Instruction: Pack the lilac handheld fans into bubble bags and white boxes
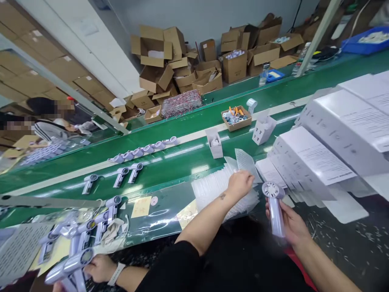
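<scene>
My left hand [241, 182] reaches over a stack of translucent bubble bags [209, 188], its fingers closed at the edge of a raised bag [246, 161]. In my right hand [291, 227] is a pale purple handheld fan [276, 213], held by its handle with the round head up. To the right of the bags, white printed boxes [304, 166] and paper sheets [323, 156] lie in overlapping rows. Two open white boxes [215, 146] [263, 129] stand beyond the bags.
Another person's hand with a wristband [101, 267] holds a fan at lower left, near more fans [111, 209]. Fans lie along the green belt [106, 166]. A parts tray [237, 121] stands behind the boxes. Metal posts cross the view; cartons [154, 48] are piled at the back.
</scene>
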Motion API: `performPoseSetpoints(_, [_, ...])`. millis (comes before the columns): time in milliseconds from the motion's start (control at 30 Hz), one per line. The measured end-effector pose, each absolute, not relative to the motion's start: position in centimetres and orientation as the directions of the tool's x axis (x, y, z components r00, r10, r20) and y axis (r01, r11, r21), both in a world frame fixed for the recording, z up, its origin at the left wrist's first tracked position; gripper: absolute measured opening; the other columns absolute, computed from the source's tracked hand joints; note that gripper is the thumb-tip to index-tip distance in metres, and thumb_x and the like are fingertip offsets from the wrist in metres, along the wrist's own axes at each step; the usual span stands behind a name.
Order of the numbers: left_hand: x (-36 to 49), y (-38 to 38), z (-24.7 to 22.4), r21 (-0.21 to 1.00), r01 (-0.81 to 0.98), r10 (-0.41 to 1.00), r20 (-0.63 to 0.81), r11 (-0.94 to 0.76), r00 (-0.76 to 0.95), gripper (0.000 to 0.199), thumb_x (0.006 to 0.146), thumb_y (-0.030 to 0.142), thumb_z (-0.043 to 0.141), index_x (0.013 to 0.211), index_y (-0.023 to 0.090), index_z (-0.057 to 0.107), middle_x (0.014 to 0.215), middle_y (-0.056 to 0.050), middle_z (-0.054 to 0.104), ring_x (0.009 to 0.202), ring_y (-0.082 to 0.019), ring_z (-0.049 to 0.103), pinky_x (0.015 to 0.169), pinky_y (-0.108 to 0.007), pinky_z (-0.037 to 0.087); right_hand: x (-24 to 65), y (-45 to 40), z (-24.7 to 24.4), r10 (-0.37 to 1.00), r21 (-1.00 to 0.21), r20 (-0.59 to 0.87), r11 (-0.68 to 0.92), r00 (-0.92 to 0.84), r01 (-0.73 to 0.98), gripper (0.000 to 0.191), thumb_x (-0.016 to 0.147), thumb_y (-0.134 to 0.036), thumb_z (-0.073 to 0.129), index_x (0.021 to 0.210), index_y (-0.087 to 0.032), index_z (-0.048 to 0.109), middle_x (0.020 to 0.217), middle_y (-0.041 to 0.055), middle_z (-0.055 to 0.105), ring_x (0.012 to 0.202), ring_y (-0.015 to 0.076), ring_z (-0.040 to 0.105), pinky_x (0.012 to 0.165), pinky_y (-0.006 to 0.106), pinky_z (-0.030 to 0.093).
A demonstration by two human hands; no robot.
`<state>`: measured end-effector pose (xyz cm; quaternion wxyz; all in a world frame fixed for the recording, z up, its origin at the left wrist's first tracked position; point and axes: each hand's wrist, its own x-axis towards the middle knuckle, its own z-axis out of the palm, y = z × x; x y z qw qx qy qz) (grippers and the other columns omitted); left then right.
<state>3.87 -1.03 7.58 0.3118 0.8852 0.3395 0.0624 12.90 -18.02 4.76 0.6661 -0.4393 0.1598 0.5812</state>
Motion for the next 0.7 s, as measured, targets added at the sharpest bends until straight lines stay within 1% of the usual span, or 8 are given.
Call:
performPoseSetpoints(67, [7.3,0.0,6.0,0.294,0.550,0.502,-0.229,-0.781,0.834,0.028,0.082,0.034,0.054,0.097,0.013,0.065,0.108,-0.016,0.061,0.108,-0.029,0.050,0.087,-0.039,0.041,13.4,-20.3,4.1,0.621,-0.348,-0.753,-0.095,0.218,-0.933,0.019,0.071,-0.022,0.068,0.089,-0.019,0.065,0.084,0.0042,0.071,0.076,0.0204,0.068,0.074,0.035,0.058])
performPoseSetpoints(133, [9.7,0.5,4.1,0.184,0.509,0.425,-0.358,-0.841,0.831,0.020,0.077,0.023,0.060,0.091,0.010,0.067,0.104,-0.020,0.062,0.106,-0.033,0.051,0.084,-0.041,0.042,13.7,-21.9,3.5,0.618,-0.302,-0.767,-0.115,0.169,-0.946,0.019,0.069,-0.020,0.070,0.087,-0.019,0.065,0.081,0.0046,0.071,0.076,0.0213,0.068,0.077,0.038,0.057])
performPoseSetpoints(200, [11.1,0.9,2.5,0.166,0.488,0.382,-0.430,-0.857,0.818,0.014,0.075,0.014,0.060,0.085,0.009,0.069,0.096,-0.020,0.064,0.102,-0.034,0.054,0.081,-0.041,0.043,14.0,-22.6,3.0,0.623,-0.260,-0.771,-0.111,0.137,-0.959,0.020,0.068,-0.018,0.072,0.086,-0.018,0.065,0.081,0.0047,0.072,0.076,0.0214,0.068,0.079,0.040,0.057])
performPoseSetpoints(300, [11.4,1.6,0.9,0.129,0.444,0.332,-0.493,-0.886,0.805,0.015,0.076,0.011,0.058,0.085,0.010,0.069,0.094,-0.021,0.065,0.101,-0.034,0.056,0.082,-0.042,0.042,14.9,-22.5,2.6,0.637,-0.219,-0.763,-0.099,0.107,-0.971,0.020,0.067,-0.018,0.073,0.085,-0.018,0.064,0.080,0.0047,0.071,0.078,0.0220,0.068,0.081,0.043,0.056])
performPoseSetpoints(400, [11.0,2.5,0.3,0.101,0.409,0.298,-0.534,-0.907,0.791,0.014,0.077,0.012,0.058,0.085,0.011,0.069,0.095,-0.021,0.065,0.101,-0.033,0.056,0.081,-0.042,0.042,15.8,-21.4,2.5,0.662,-0.200,-0.747,-0.127,0.067,-0.971,0.022,0.067,-0.019,0.073,0.087,-0.019,0.064,0.080,0.0038,0.071,0.081,0.0220,0.068,0.078,0.042,0.056])
performPoseSetpoints(500, [10.7,3.1,-0.1,0.088,0.381,0.271,-0.560,-0.920,0.783,0.013,0.078,0.016,0.059,0.085,0.013,0.069,0.096,-0.019,0.065,0.100,-0.031,0.056,0.082,-0.040,0.042,16.1,-20.2,2.5,0.677,-0.216,-0.735,-0.178,0.040,-0.960,0.024,0.067,-0.022,0.074,0.087,-0.019,0.062,0.080,0.0033,0.071,0.079,0.0216,0.068,0.071,0.038,0.057])
performPoseSetpoints(633, [10.5,3.5,-0.8,0.077,0.354,0.253,-0.562,-0.932,0.788,0.023,0.078,0.024,0.060,0.098,0.013,0.066,0.109,-0.020,0.060,0.109,-0.032,0.051,0.084,-0.041,0.042,16.0,-19.3,2.6,0.686,-0.236,-0.727,-0.224,0.019,-0.946,0.023,0.067,-0.022,0.075,0.085,-0.020,0.061,0.078,0.0023,0.070,0.076,0.0209,0.068,0.067,0.035,0.057])
performPoseSetpoints(700, [10.6,3.6,-1.1,0.088,0.333,0.223,-0.581,-0.939,0.783,0.025,0.080,0.023,0.057,0.101,0.011,0.064,0.108,-0.021,0.059,0.108,-0.032,0.051,0.082,-0.040,0.044,16.0,-19.2,2.6,0.675,-0.234,-0.738,-0.250,0.004,-0.940,0.023,0.068,-0.021,0.074,0.087,-0.019,0.061,0.077,0.0024,0.069,0.074,0.0203,0.068,0.067,0.035,0.057])
